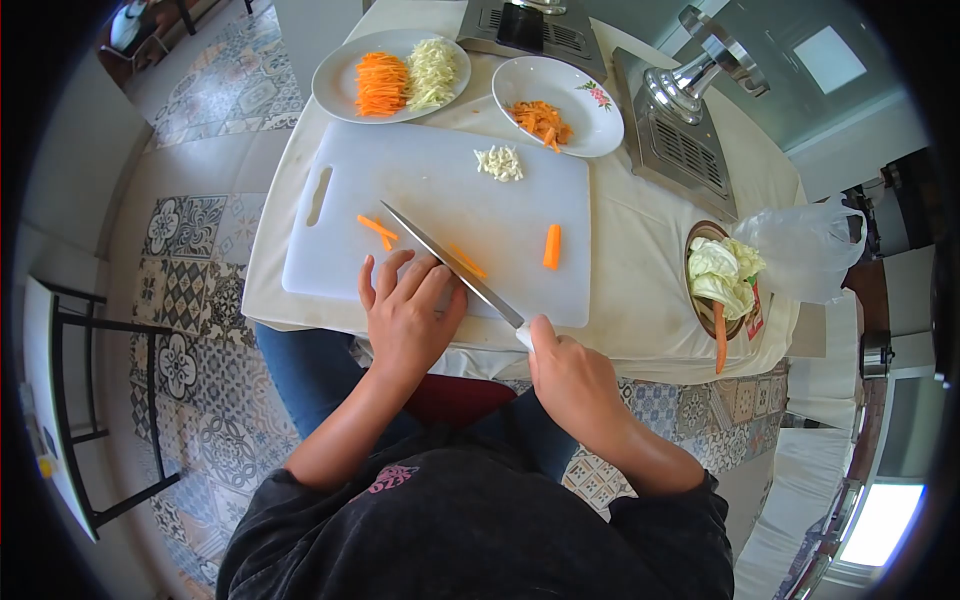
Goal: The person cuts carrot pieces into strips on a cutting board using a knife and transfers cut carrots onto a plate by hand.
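My right hand (573, 383) grips the white handle of a kitchen knife (440, 253), whose long blade points up and left across a white cutting board (350, 165). Close along the blade's left side, my left hand (407, 310) rests on the board with fingers curled. A carrot piece (468, 262) shows at the blade's right edge; its part toward my left fingers is hidden. Thin carrot slices (378, 232) lie beyond the left fingertips. A thicker carrot stick (552, 247) sits farther right, and a small heap of chopped white pieces (499, 163) is near the board's far edge.
Behind the board stand a plate (335, 72) of shredded carrot and pale green shreds, and a flowered bowl (600, 125) with carrot scraps. Two portable stoves (683, 160) are at the back and right. A brown bowl (697, 290) holds cabbage and a carrot beside a plastic bag (800, 250).
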A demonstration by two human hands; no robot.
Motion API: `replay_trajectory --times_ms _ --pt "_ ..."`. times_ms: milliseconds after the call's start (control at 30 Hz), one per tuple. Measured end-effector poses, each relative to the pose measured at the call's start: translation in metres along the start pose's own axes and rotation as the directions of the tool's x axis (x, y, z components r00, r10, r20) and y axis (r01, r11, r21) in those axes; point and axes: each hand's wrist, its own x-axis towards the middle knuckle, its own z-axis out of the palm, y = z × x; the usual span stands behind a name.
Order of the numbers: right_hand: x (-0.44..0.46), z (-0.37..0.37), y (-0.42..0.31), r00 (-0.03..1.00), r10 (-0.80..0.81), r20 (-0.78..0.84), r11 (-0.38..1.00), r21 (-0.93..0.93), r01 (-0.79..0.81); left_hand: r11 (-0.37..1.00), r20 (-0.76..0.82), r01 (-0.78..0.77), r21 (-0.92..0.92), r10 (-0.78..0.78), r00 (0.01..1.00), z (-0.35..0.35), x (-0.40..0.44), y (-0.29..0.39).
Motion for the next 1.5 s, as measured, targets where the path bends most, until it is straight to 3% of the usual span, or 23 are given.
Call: replay_trajectory --times_ms 167,467,700,833,1033,1167,1367,1500 --pt "-0.002 -0.011 0.001 0.995 0.085 0.055 0.99 0.109 -0.091 0.998 0.051 -0.055 -0.008 0.056 0.997 -0.001 0.001 -0.002" --pt "-0.004 -0.001 0.009 0.998 0.054 0.038 0.909 0.413 -0.065 0.995 0.082 -0.094 -0.033 0.096 0.992 -0.004 0.001 -0.003" --pt "-0.007 0.006 0.006 0.988 0.059 -0.143 0.977 0.211 -0.028 0.987 -0.009 -0.079 -0.137 0.078 0.997 -0.024 0.019 -0.011" --pt "-0.008 0.012 0.005 0.975 0.062 -0.216 0.992 0.125 -0.035 0.982 -0.001 -0.183 -0.054 0.183 0.983 -0.029 0.032 -0.014" --pt "-0.013 0.014 0.006 0.96 0.067 -0.272 0.996 0.068 -0.051 0.987 -0.035 -0.084 -0.138 0.079 0.996 -0.037 0.041 -0.021" --pt "-0.013 0.016 0.006 0.959 0.073 -0.272 0.996 0.071 -0.056 0.943 0.252 -0.294 -0.153 0.325 0.912 -0.049 0.058 -0.017" --pt "-0.015 0.018 0.005 0.958 0.089 -0.272 0.994 0.082 -0.069 0.938 0.389 -0.322 -0.129 0.347 0.853 -0.04 0.065 -0.016" --pt "-0.028 0.011 0.005 0.967 0.098 -0.236 0.983 0.177 -0.056 0.966 0.192 -0.235 -0.105 0.252 0.949 -0.043 0.075 -0.021"
